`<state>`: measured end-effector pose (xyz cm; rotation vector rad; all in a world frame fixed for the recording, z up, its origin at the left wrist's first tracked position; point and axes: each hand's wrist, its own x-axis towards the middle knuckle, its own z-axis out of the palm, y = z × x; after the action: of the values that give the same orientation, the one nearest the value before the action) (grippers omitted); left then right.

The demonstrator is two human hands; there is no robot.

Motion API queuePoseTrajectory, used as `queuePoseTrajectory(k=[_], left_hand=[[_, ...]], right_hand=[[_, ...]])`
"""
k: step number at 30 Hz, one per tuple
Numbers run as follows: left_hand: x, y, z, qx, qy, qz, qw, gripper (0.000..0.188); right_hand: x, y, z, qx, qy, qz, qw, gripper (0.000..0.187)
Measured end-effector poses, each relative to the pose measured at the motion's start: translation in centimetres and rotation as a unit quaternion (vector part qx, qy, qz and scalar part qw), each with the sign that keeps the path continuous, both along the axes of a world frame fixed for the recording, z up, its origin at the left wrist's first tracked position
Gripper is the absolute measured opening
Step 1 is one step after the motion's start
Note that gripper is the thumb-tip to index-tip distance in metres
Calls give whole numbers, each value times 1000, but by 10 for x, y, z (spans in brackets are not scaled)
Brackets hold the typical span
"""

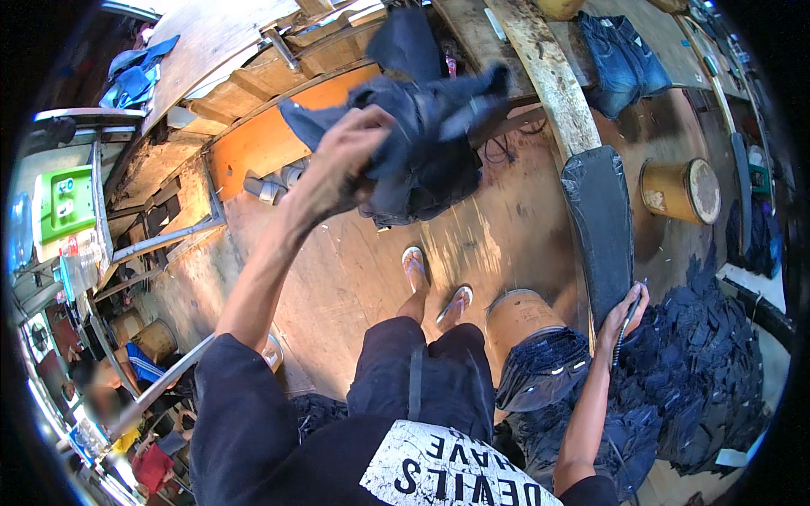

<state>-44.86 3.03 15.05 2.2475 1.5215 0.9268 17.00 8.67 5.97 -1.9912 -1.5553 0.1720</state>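
My left hand [361, 139] reaches far forward, its fingers closed at a dark blue garment [413, 105] that is smeared by motion. Beneath that garment is a pile of dark folded clothes [426, 190], partly hidden. Over on the right, my right hand [623, 316] has its fingers round a slim dark pen-like tool [625, 327], whose exact kind I cannot make out. This hand is beside the near end of a long board padded in black [599, 228].
Blue jeans [620, 63] lie on the far right table. Heaps of dark cloth [692, 371] fill the right side. A drum-shaped container [527, 316] and a round stool [682, 190] stand on the floor. A green tray [66, 202] and another person [152, 468] are at left.
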Motion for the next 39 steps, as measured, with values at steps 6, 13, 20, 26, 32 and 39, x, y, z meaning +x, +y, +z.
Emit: queuePoseTrajectory(k=[6, 13, 20, 26, 32, 39], left_hand=[[5, -32, -197, -87, 193, -194, 958, 34], [-63, -74, -395, -369, 257, -17, 893, 43], [-132, 92, -423, -25, 66, 438, 896, 94], [-167, 165, -450, -350, 188, 392, 830, 123], [-139, 171, -386, -148, 170, 259, 939, 56], [-117, 117, -322, -46, 130, 150, 979, 47]], right_hand=[[-1, 3, -2, -32, -16, -9, 999, 46], [-4, 4, -6, -71, -11, -26, 997, 49], [-10, 2, -8, -103, -20, -50, 993, 47], [-18, 4, -10, -104, 24, -71, 992, 50], [-21, 6, -3, -138, -16, -82, 987, 53], [-20, 7, -8, -109, 20, -87, 990, 46]])
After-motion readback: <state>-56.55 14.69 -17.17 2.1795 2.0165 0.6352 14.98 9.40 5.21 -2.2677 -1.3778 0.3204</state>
